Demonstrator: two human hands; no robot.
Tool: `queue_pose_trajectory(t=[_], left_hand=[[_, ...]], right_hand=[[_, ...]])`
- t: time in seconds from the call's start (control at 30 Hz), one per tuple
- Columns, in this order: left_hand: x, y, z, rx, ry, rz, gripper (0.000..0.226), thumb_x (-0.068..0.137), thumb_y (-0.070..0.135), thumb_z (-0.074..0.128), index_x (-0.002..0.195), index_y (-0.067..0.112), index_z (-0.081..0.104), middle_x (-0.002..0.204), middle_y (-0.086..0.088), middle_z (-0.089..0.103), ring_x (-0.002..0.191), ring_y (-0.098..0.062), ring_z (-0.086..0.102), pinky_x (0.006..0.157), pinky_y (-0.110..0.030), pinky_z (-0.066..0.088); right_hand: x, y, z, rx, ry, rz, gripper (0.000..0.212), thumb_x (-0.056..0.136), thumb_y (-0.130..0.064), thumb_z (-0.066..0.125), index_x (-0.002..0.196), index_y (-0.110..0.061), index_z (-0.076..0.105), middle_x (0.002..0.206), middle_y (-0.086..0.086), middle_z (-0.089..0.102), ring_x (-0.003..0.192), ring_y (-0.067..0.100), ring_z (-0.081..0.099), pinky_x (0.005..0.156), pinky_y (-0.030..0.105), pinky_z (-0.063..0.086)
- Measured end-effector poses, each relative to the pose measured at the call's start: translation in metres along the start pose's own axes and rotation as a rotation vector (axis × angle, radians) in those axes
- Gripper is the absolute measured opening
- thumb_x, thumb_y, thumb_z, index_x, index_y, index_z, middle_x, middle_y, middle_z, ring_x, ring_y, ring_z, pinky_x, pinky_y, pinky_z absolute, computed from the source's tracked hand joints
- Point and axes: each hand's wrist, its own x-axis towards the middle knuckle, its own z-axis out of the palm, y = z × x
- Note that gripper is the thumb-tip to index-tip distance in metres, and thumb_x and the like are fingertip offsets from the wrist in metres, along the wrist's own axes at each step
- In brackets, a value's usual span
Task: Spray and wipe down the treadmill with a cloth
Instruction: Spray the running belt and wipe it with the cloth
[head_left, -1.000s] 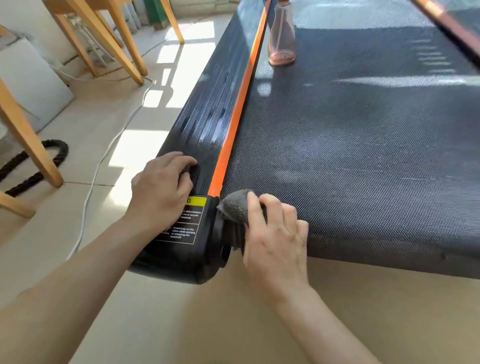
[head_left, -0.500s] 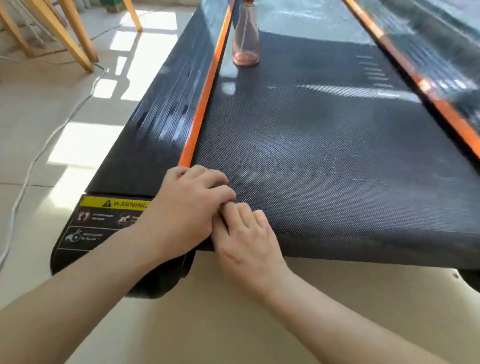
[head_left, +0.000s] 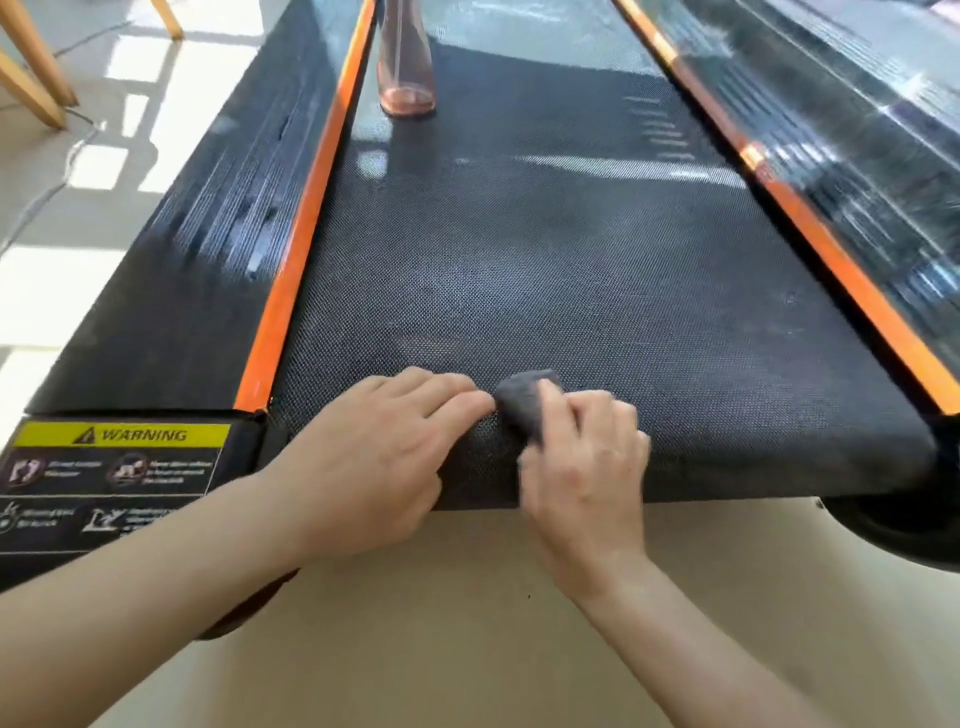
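Gripping cloth, right hand on treadmill belt; sunlit floor beside.

— What sits far up and left of the left hand?
— Light wooden furniture legs and a thin white cable on the pale beige tiled floor, which also runs beneath that hand.

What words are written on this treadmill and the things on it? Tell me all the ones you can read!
"WARNING": black letters beside a triangle sign, on the yellow strip of the sticker at the treadmill's near left corner.
Small white lines beside the little pictures under that strip: too blurred to read.
Spray bottle on the belt: no words show on it.
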Motion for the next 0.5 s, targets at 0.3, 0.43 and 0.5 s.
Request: queue_pose_trajectory(t=[0.3,0.43,0.5], left_hand=[[-0.011,-0.022,-0.025,-0.007,-0.099,-0.097,0.048,0.063,0.020,0.035,0.102,0.019,0.064,0.097,0.005,0.058,0.084,-0.020,0.048,0.083,-0.034,0.046],[0.018,0.001,-0.013,-0.053,-0.149,-0.025,0.047,0.070,0.029,0.053,0.116,0.021,0.055,0.101,0.008,0.051,0.087,-0.017,0.052,0.084,-0.026,0.045],[0.041,0.022,-0.001,-0.087,-0.188,0.024,0.051,0.076,0.039,0.057,0.124,0.025,0.046,0.109,0.008,0.044,0.095,-0.017,0.054,0.085,-0.033,0.049]], right_hand=[[0.012,-0.056,0.005,0.015,-0.178,-0.616,0.035,0.086,-0.017,0.040,0.102,-0.014,0.072,0.092,0.005,0.064,0.080,0.025,0.060,0.066,0.035,0.046],[0.037,0.017,-0.019,-0.112,-0.210,-0.920,0.042,0.093,-0.013,0.035,0.122,-0.004,0.063,0.098,0.011,0.063,0.082,0.028,0.058,0.069,0.038,0.048],[0.041,0.059,-0.032,-0.167,-0.223,-0.995,0.043,0.094,-0.011,0.034,0.126,-0.001,0.061,0.097,0.011,0.062,0.083,0.028,0.059,0.069,0.038,0.050]])
